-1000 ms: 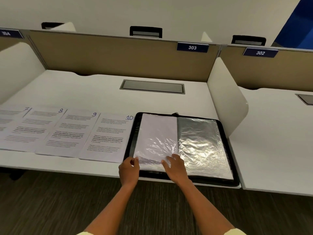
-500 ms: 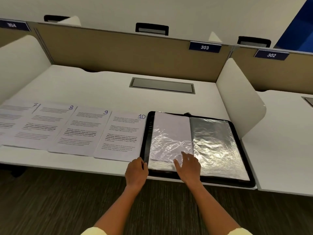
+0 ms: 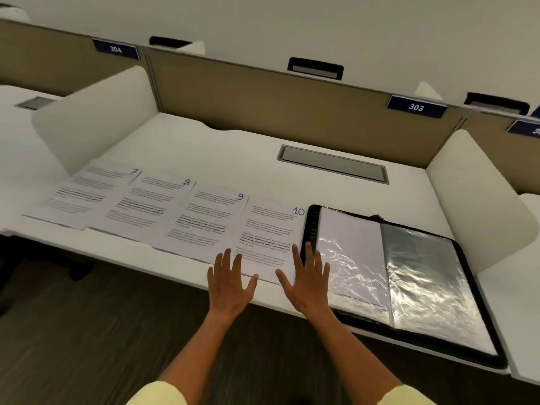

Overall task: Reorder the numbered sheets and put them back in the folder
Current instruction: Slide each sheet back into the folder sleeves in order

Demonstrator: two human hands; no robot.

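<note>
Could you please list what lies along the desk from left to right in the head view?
Sheet 7 → sheet 8 → sheet 9 → sheet 10 → open folder, with a filled sleeve, then an empty sleeve.

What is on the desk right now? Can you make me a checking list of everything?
Surface: white desk top, with a grey rectangular hatch set in it.
Job's things: white printed sheets numbered 7, 8, 9 and 10 in a row; open black folder with clear plastic sleeves at the right end, a white page in its left sleeve.
Clutter: nothing seen.
Hands: left hand and right hand, fingers spread, at sheet 10's near edge.
Cables: nothing seen.
Surroundings: tan partition, blue plates 304 and 303, white side dividers.
</note>
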